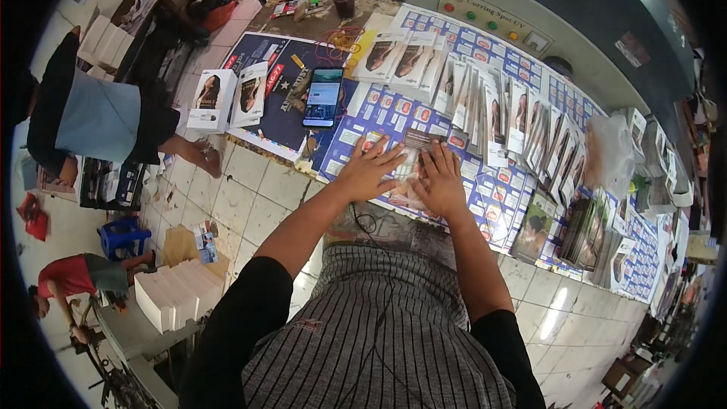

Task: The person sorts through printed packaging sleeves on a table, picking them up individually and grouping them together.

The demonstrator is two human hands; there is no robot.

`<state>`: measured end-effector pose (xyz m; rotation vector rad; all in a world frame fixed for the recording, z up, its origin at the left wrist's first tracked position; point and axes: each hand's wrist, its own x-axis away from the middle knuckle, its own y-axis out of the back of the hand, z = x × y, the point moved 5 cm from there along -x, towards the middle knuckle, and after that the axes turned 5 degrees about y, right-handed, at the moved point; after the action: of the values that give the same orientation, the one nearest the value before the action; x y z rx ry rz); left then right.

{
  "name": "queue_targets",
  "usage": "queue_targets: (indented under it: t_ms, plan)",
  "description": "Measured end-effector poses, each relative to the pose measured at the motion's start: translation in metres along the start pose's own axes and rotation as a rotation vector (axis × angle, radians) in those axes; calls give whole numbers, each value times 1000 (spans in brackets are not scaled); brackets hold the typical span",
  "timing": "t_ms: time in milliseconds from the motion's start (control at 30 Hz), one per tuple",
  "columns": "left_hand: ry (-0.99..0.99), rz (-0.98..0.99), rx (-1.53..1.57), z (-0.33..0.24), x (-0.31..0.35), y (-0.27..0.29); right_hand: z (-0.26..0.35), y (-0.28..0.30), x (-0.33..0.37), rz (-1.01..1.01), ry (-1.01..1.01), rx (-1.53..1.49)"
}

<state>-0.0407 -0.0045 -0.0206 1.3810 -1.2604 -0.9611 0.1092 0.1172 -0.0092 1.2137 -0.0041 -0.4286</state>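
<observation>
My left hand (pixel 371 171) lies with its fingers spread over the left side of a small printed sheet or flat carton (pixel 421 138). On its right side rests my right hand (pixel 441 180), palm down and fingers stretched out. Both hands cover much of the piece, so its exact kind is hidden. Under it are blue printed sheets (pixel 492 216) covering the table. Beyond my right hand runs a long overlapping row of white cartons (pixel 496 117) with a woman's picture. Close to the table's near edge lies a stack of dark green printed pieces (pixel 534 223).
A lit phone (pixel 323 98) lies left of my hands, near two white carton stacks (pixel 212 100). A dark cup (pixel 343 3) stands at the back by a grey machine (pixel 485 15). A clear plastic bag (pixel 609 151) is at the right. Two people, one in red (pixel 64 280), are at the left.
</observation>
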Motion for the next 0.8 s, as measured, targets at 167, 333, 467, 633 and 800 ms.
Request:
queue_targets:
  t_ms: [167, 333, 467, 633, 800]
  plan:
    - [-6, 6, 3, -3, 1, 4, -1, 1, 2, -11, -1, 9]
    - [-22, -12, 11, -2, 1, 5, -1, -1, 0, -12, -6, 18]
    - [-21, 19, 16, -3, -1, 8, -2, -1, 1, 2, -4, 43]
    - [-46, -16, 17, -3, 1, 4, -1, -3, 1, 32, -36, 49]
    - [-45, 32, -8, -4, 0, 6, -1, 0, 0, 21, -30, 31]
